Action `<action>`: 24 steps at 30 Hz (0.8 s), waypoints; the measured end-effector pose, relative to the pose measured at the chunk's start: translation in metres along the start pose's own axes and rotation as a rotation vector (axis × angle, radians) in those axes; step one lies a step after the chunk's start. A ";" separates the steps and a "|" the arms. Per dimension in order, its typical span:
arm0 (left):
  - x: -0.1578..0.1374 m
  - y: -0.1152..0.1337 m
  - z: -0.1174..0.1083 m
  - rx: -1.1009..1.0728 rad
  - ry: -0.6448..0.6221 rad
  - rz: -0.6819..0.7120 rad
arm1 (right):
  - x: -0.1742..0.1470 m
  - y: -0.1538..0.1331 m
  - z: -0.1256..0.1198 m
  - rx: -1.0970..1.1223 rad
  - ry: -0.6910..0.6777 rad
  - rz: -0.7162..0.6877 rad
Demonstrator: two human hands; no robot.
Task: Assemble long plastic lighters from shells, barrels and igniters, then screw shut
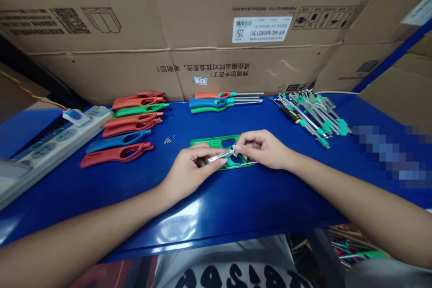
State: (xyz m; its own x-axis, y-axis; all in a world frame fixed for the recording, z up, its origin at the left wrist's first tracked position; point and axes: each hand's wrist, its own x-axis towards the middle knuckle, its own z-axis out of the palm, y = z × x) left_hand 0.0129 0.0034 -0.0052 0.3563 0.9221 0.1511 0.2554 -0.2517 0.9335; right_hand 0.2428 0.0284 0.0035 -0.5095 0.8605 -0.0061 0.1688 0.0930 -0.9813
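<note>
My left hand (189,166) pinches a clear, shiny lighter fuel tank (216,156) between thumb and fingers. At the tank's upper right end, my right hand (263,149) has its fingertips closed on the small metal end piece. Both hands hover over an opened green lighter casing (202,141) whose two halves lie on the blue table. A thin metal part runs along the lower half of the casing, partly under my right hand. Just what the right fingertips pinch is partly hidden.
Red, orange, green and blue lighter casings (116,155) lie at left beside a power strip (67,137). Small screws (168,140) sit near them. Assembled lighters (211,103) lie at the back. A screwdriver (290,114) and metal lighter rods (315,112) are piled right. Cardboard (202,31) stands behind.
</note>
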 end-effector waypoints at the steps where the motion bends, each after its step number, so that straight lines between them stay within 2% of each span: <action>1: 0.000 0.000 0.000 0.008 -0.001 0.007 | 0.000 0.000 0.001 -0.012 0.003 -0.004; 9: 0.002 0.004 0.000 0.063 -0.016 0.032 | 0.000 0.001 0.004 -0.052 0.022 -0.016; 14: 0.005 0.014 -0.014 0.054 -0.166 -0.055 | -0.001 0.000 0.004 -0.058 0.001 -0.026; 18: 0.002 0.030 -0.031 0.314 -0.152 0.071 | -0.001 -0.002 0.004 -0.038 -0.006 -0.032; 21: -0.005 0.035 -0.040 0.443 -0.211 0.052 | 0.001 -0.001 0.004 -0.007 0.007 -0.009; 24: -0.010 0.029 -0.042 0.509 -0.250 0.076 | 0.002 0.000 0.004 -0.007 -0.001 -0.001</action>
State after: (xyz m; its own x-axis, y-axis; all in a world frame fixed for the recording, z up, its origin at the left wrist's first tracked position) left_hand -0.0206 -0.0007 0.0341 0.5767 0.8137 0.0725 0.5994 -0.4817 0.6392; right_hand 0.2380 0.0281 0.0029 -0.5103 0.8600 -0.0055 0.1746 0.0974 -0.9798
